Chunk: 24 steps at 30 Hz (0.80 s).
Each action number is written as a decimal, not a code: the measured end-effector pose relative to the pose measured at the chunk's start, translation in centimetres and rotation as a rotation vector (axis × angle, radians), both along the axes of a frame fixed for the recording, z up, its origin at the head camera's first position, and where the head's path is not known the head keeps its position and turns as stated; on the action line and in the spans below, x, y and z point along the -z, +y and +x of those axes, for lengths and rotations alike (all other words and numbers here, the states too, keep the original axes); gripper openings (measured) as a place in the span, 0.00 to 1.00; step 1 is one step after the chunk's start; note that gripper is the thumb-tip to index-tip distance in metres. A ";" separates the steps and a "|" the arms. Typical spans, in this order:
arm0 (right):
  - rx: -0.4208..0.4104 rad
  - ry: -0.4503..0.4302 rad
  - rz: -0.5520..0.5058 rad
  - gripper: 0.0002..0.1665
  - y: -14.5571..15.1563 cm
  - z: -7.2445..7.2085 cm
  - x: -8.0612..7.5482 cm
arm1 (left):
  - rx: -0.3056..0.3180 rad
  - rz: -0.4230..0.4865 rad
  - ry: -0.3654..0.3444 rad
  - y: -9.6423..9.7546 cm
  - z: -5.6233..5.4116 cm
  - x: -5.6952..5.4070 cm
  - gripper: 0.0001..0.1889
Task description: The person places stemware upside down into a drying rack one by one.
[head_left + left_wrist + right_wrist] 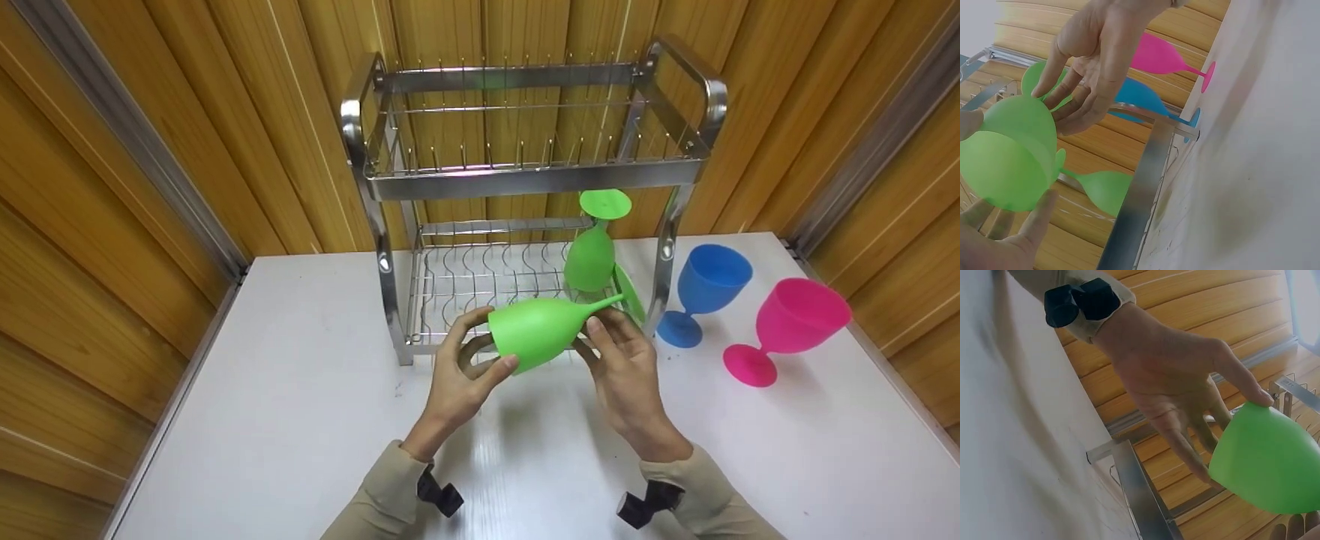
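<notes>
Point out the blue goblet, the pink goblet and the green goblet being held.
Blue goblet (703,295): head view, outside of its bowl.
Pink goblet (789,330): head view, outside of its bowl.
Held green goblet (541,330): head view, side of its bowl.

Left sleeve (381,491) and right sleeve (709,491): long, khaki-beige, plain fabric, some creasing, cuffs (405,459) ending at the wrist. Left wrist module (449,501) and right wrist module (637,510): small, black, chunky two-part bodies, mounted at cuff. Left grip (459,384), right grip (628,381): bare.
</notes>
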State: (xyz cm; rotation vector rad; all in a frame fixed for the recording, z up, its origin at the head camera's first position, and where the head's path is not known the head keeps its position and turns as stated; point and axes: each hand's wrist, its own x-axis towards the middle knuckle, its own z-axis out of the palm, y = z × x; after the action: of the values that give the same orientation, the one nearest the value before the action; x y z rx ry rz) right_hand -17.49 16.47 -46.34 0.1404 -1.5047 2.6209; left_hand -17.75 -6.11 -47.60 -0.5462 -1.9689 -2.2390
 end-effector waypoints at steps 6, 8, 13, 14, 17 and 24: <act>-0.015 -0.053 -0.110 0.15 -0.1 0.3 -0.1 | 0.023 0.006 0.001 0.0 0.1 0.0 0.41; -0.022 -0.066 -0.156 0.14 -0.1 0.3 -0.1 | 0.029 0.006 0.005 0.0 0.1 0.0 0.41; -0.058 -0.063 -0.256 0.14 0.1 0.3 -0.1 | 0.040 0.005 0.013 0.1 0.1 0.1 0.40; -0.063 -0.060 -0.270 0.14 0.1 0.3 -0.1 | 0.043 0.006 0.011 0.2 0.1 0.2 0.40; -0.073 -0.057 -0.298 0.14 0.2 0.3 -0.1 | 0.050 0.007 0.003 0.2 0.1 0.2 0.40; -0.058 -0.066 -0.292 0.13 0.0 0.3 -0.1 | 0.054 -0.009 -0.021 0.1 0.2 0.2 0.40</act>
State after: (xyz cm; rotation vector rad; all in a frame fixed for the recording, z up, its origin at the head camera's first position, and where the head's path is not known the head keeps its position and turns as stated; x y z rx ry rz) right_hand -17.19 16.52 -46.27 0.0723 -1.1318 2.8805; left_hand -17.57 -5.97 -47.78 -0.5860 -1.9988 -2.2770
